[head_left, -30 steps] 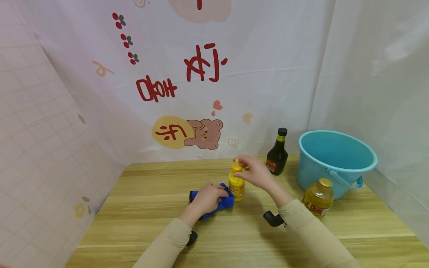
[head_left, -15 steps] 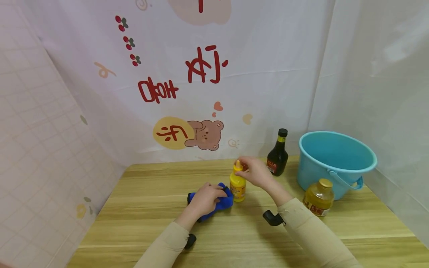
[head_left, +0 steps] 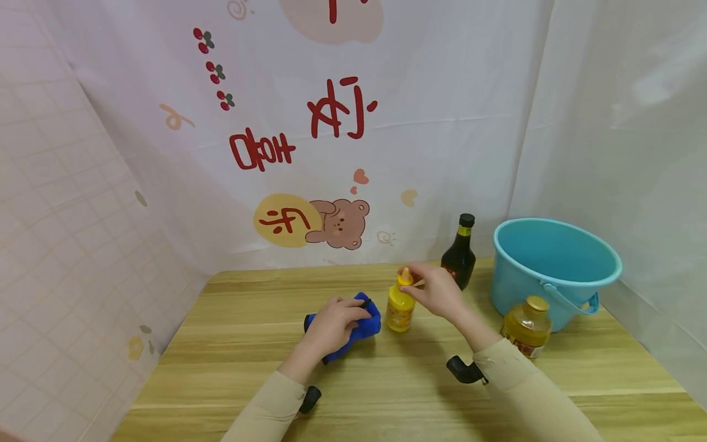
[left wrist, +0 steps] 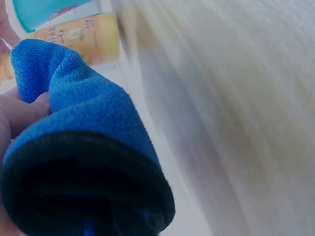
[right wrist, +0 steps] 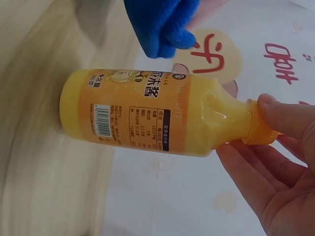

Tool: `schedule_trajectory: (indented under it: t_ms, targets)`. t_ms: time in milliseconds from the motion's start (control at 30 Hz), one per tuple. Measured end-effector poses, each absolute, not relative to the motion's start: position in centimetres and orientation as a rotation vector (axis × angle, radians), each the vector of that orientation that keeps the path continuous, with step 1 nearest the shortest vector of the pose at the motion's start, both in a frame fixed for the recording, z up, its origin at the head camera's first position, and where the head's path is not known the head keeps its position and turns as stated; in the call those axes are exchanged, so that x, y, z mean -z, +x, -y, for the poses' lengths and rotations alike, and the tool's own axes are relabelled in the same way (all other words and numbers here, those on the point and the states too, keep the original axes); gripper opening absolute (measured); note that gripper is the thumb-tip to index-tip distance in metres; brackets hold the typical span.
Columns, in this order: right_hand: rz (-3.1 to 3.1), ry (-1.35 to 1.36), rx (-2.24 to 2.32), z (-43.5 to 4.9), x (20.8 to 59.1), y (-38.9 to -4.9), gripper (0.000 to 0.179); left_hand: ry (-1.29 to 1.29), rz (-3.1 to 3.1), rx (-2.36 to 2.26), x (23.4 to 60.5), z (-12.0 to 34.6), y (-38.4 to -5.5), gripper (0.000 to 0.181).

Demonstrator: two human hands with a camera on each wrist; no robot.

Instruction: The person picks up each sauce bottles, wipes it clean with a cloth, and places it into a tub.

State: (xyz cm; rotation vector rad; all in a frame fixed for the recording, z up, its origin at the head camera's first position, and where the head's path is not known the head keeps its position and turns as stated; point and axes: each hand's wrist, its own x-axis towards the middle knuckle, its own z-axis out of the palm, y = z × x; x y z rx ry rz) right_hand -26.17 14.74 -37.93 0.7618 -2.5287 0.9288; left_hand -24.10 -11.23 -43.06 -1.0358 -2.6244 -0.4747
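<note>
My left hand (head_left: 331, 328) grips a folded blue cloth (head_left: 361, 331) with black edging, low over the table near the middle. In the left wrist view the towelling cloth (left wrist: 93, 108) bunches over the fingers, hiding most of them. My right hand (head_left: 439, 291) pinches a yellow squeeze bottle (head_left: 400, 310) by the neck, just under its pointed cap. The right wrist view has thumb and fingers around the collar, with the label and barcode on the bottle (right wrist: 142, 113) showing. It stands upright, a small gap to the right of the cloth.
Behind my right hand is a dark sauce bottle (head_left: 459, 255) with a black cap. A light blue bucket (head_left: 510, 282) stands at the back right, with a golden-lidded jar (head_left: 527, 325) of amber liquid before it. A printed white curtain (head_left: 442, 153) backs the wooden table (head_left: 386, 393).
My right hand and the yellow bottle have shifted a little to the right. My left hand and the cloth have moved slightly left, so a gap now shows between cloth and bottle.
</note>
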Motion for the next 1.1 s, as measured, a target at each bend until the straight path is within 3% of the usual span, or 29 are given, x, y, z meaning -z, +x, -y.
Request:
schedule_trajectory:
  t_ms: [267, 567, 867, 1100]
  targets:
    - [2.514, 0.742, -0.931, -17.9, 35.3, -25.0, 0.026, -1.026, 2.606, 0.491, 43.3, 11.3, -24.0, 0.028]
    - [2.395, 0.747, -0.854, -22.2, 29.5, -23.2, 0.025, -0.99, 2.603, 0.515, 43.6, 11.1, -24.2, 0.028]
    - [2.386, 0.53, -0.796, -27.7, 23.3, -22.2, 0.029, -1.004, 2.636, 0.48, 43.6, 11.1, -24.3, 0.027]
    - [2.33, 0.392, -0.78, -31.9, 20.9, -22.7, 0.03, -1.047, 2.651, 0.427, 43.8, 11.5, -24.3, 0.027]
